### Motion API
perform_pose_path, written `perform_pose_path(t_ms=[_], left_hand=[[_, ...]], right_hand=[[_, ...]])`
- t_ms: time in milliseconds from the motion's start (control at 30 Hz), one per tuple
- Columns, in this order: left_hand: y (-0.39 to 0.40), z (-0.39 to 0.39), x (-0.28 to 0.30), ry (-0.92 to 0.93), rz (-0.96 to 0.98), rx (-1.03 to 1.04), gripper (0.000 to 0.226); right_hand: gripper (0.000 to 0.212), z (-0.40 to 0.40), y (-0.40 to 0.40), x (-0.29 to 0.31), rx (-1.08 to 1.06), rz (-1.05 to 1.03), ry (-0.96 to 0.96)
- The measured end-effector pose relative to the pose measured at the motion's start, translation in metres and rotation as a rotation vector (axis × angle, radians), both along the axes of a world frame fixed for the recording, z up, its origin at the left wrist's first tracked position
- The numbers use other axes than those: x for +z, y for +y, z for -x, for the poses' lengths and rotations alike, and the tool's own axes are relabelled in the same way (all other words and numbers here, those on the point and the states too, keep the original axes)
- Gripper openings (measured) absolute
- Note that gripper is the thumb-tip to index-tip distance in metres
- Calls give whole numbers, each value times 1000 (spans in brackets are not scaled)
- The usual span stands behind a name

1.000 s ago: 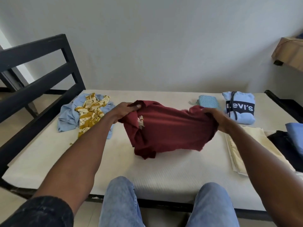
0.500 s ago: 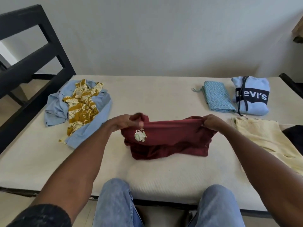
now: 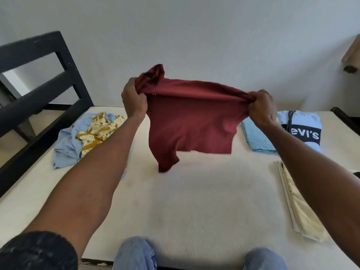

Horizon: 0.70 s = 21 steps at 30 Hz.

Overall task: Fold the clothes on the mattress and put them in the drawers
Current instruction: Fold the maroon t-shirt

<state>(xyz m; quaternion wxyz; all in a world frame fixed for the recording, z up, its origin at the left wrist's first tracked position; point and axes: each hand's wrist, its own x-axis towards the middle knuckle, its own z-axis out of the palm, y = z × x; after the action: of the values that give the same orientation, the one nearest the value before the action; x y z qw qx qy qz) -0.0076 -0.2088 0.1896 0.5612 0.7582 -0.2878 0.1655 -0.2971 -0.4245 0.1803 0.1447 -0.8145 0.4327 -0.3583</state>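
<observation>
Starting at far left: black bed frame (image 3: pixel 39 90) beside mattress (image 3: pixel 194 201). Light blue shirt (image 3: pixel 66 147) crumpled on mattress left side, mustard patterned garment (image 3: pixel 97 131) heaped on top. Left hand (image 3: pixel 134 100) raised, fingers clenched round bunched edge of maroon shirt (image 3: pixel 191 121). Shirt stretched between both hands, hanging above mattress centre, lower edge blurred. Right hand (image 3: pixel 261 108) fisted on opposite edge. Folded turquoise cloth (image 3: pixel 257 139) just beside folded Levi's hoodie (image 3: pixel 303 129). Cream folded garment (image 3: pixel 300 207) nearer, right side.
</observation>
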Motion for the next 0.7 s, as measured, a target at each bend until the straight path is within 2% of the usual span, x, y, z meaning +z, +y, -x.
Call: perform_pose_path(t_ms=[67, 133, 167, 267, 333, 400, 467, 533, 567, 633, 700], left_hand=[[21, -3, -10, -179, -131, 7, 41], [48, -2, -38, -334, -329, -18, 36], [61, 0, -55, -393, -408, -44, 33], [102, 18, -119, -547, -586, -177, 27], [129, 30, -168, -574, -745, -290, 28], [156, 45, -214, -456, -951, -389, 37], [177, 67, -241, -217, -1309, -560, 43], [186, 92, -255, 32, -1681, -761, 34], [187, 102, -258, 137, -1774, -807, 45], [190, 118, -263, 216, -1773, -799, 77], [190, 126, -266, 89, -1605, -683, 83]], right_hand=[[42, 11, 6, -6, 16, 59, 26], [16, 27, 12, -34, 15, 107, 145], [11, 35, 14, -51, 20, 115, 213], [14, 61, 34, -115, 105, 82, 424], [19, 80, 56, -152, 185, 54, 560], [21, 100, 77, -183, 214, 16, 704], [27, 118, 95, -210, 204, -70, 905], [33, 132, 111, -230, 175, -244, 1189], [35, 135, 120, -236, 144, -349, 1318], [41, 135, 132, -243, 68, -451, 1464], [40, 122, 143, -238, 0, -412, 1442]])
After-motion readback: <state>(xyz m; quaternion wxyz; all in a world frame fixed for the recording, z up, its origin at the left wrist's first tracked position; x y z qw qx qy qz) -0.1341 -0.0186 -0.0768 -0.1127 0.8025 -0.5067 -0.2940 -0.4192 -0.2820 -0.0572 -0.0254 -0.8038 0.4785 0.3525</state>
